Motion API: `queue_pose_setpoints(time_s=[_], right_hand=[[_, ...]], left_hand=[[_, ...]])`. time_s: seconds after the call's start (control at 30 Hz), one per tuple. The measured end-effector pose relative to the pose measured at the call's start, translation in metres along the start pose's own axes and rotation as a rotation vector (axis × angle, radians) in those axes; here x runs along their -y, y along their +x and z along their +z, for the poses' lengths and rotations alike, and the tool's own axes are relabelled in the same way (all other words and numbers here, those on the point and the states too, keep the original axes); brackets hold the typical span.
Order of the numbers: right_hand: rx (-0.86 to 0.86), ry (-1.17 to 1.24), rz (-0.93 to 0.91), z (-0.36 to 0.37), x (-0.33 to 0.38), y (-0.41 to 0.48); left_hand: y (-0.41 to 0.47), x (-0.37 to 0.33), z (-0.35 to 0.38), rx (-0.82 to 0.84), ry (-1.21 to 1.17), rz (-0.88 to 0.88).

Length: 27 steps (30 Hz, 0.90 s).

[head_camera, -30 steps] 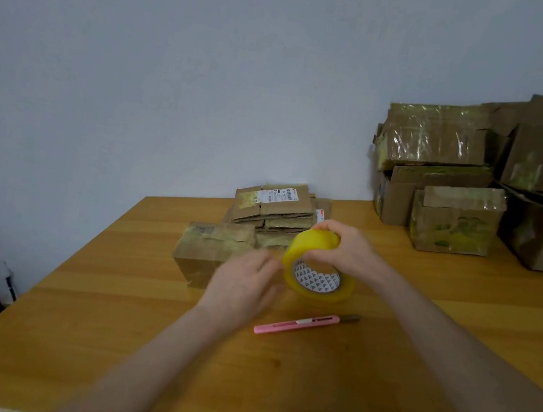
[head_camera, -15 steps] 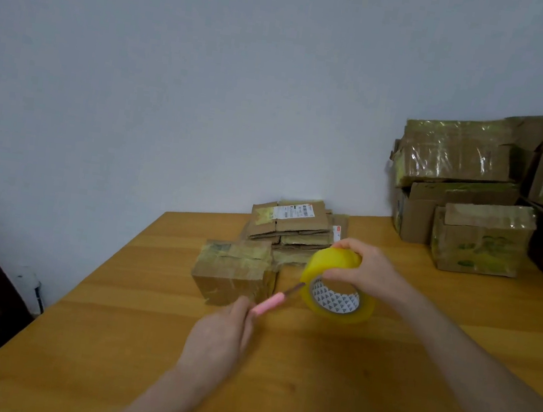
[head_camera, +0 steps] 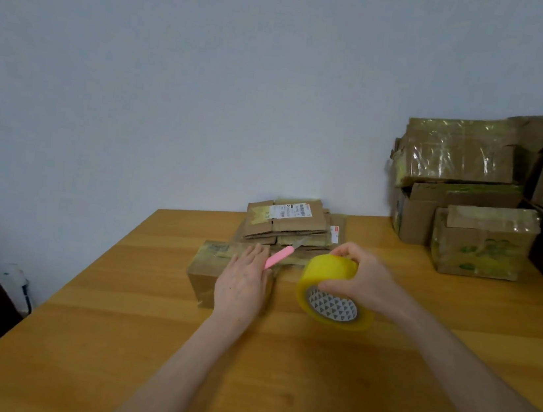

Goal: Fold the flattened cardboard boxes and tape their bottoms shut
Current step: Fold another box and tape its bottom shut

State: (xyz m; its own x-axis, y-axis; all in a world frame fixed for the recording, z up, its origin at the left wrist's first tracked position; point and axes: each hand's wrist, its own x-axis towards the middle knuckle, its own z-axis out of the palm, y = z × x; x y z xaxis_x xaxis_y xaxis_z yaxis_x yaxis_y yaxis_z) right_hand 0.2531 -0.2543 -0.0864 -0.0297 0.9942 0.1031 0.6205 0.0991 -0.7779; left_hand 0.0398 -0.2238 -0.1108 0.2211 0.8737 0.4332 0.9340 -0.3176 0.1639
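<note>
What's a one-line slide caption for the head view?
Left hand holds a pink utility knife over a small taped box; right hand grips a yellow tape roll beside it.

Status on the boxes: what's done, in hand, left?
Done: several taped boxes piled at the table's right. In hand: the left hand holds the cutter over a folded box, and the right hand grips the tape roll. Left: the flat stack behind it, not yet folded.
</note>
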Motion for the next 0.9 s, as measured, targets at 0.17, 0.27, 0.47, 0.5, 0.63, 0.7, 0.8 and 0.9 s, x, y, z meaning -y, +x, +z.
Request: queue_pose_setpoints(time_s=[0.17, 0.27, 0.47, 0.5, 0.63, 0.7, 0.8, 0.9], right_hand=[[0.040, -0.055, -0.064, -0.001, 0.003, 0.000], [0.053, -0.080, -0.076, -0.002, 0.006, 0.000], [0.107, -0.079, -0.043, -0.002, 0.008, -0.001], [0.118, -0.088, -0.032, -0.002, 0.010, -0.001], [0.132, -0.087, 0.019, -0.001, 0.016, -0.003], [0.116, -0.104, 0.038, 0.002, 0.018, -0.005], [0.102, -0.120, 0.032, 0.006, 0.020, -0.010], [0.084, -0.093, 0.032, 0.006, 0.020, -0.016]], left_hand=[[-0.001, 0.025, -0.004, 0.037, -0.017, 0.092], [0.000, 0.027, -0.006, 0.041, -0.033, 0.094], [-0.003, 0.027, -0.009, 0.058, -0.094, 0.091], [-0.003, 0.028, -0.009, 0.056, -0.106, 0.090], [-0.006, 0.027, -0.011, 0.058, -0.117, 0.088], [-0.005, 0.028, -0.010, 0.086, -0.161, 0.042], [0.002, 0.027, -0.018, 0.139, -0.297, -0.055], [-0.003, 0.026, -0.037, -0.023, -0.213, -0.029]])
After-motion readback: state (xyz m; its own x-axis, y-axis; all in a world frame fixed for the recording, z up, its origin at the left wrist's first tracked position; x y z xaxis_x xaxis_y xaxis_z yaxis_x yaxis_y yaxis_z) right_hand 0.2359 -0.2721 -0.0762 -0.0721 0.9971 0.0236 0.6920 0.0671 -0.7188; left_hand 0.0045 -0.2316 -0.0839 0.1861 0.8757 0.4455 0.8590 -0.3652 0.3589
